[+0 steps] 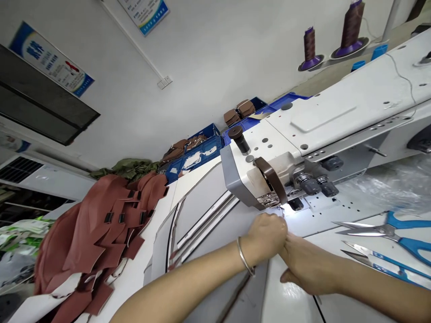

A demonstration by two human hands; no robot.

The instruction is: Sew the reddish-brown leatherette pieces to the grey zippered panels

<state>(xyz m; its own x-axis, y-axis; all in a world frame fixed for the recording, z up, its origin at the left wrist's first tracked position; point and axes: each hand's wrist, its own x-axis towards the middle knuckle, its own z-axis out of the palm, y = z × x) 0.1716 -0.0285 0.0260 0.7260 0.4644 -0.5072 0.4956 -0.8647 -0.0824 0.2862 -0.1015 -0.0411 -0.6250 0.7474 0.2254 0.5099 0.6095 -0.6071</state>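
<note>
Close under the needle area of the white sewing machine (256, 175), my left hand (267, 237) is closed, fingers curled in, with a metal bangle (245, 256) at its wrist. My right hand (305, 262) comes in from the right and touches my left hand. Its fingers are pressed together, their tips hidden behind the left hand, and its thumb hangs apart below. What the fingers pinch is hidden. A grey panel (212, 224) with white-edged strips lies under my left forearm and runs beneath the machine head. The needle tip cannot be made out behind the hands.
Brown-red leather-like pieces (90, 220) with black clips are piled at left. Blue-handled scissors (387, 231) and thread snips (380, 262) lie at right, near clear plastic (393, 184). Blue crates (202, 152) stand behind; purple-based thread cones (310, 47) stand beyond the machine arm.
</note>
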